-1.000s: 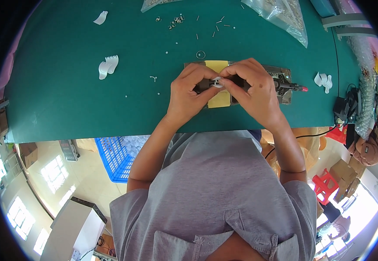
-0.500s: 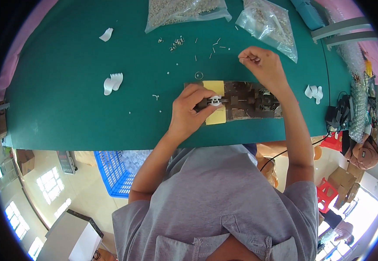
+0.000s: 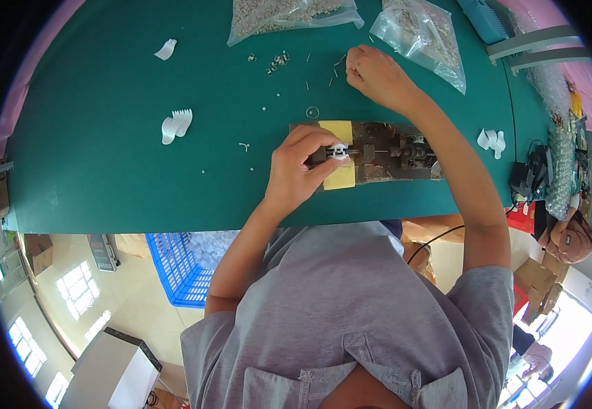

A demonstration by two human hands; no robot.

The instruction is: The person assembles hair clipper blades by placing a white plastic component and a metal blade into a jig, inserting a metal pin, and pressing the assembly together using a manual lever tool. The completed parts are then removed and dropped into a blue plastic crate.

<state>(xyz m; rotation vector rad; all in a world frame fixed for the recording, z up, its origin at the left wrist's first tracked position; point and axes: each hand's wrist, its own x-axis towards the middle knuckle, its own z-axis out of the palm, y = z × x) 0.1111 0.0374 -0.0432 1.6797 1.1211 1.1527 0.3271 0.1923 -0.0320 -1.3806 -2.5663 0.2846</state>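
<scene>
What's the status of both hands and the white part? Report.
Left hand pinching white part at dark metal fixture. Right hand at scattered pins, grip unclear. Clear plastic bag lies close by.

Bright windows [image 3: 24, 345] glare (lower right washes out); edges bow toward blackness.

**Small-parts workshop, light assembly**

Workshop, not home or office. Green-covered counter [image 3: 119, 163] carries a worn metal fixture [image 3: 381, 167], loose pins [image 3: 331, 82], small metal fittings [image 3: 277, 63] and clear bags of small bits [image 3: 422, 41]. Blue plastic basket [image 3: 176, 276] full of pale pieces below counter edge. Cardboard boxes [image 3: 538, 276] and bubble wrap [image 3: 559, 187] at right. Another person [image 3: 538, 358] in background, lower right; activity unclear.
</scene>
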